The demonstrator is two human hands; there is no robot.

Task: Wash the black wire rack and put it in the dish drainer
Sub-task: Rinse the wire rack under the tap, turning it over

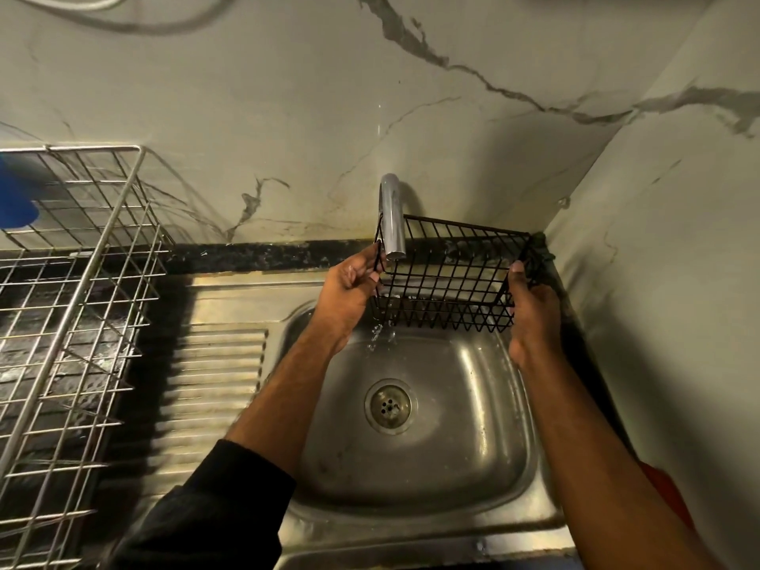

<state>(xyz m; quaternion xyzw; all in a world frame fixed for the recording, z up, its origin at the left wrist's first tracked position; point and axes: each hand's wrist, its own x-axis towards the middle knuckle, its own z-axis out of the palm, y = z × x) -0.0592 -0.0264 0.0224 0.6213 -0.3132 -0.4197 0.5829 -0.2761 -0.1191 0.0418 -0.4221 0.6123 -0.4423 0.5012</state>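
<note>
The black wire rack is a small open-topped basket held level over the far side of the steel sink. My left hand grips its left end and my right hand grips its right end. The chrome tap pours water through the rack's left part, and the stream splashes into the basin below. The dish drainer, a large silver wire basket, stands on the black counter at the left.
A ribbed steel draining board lies between the drainer and the basin. A blue object sits in the drainer's far left corner. Marble-patterned walls close in behind and on the right. The drain is in the basin's middle.
</note>
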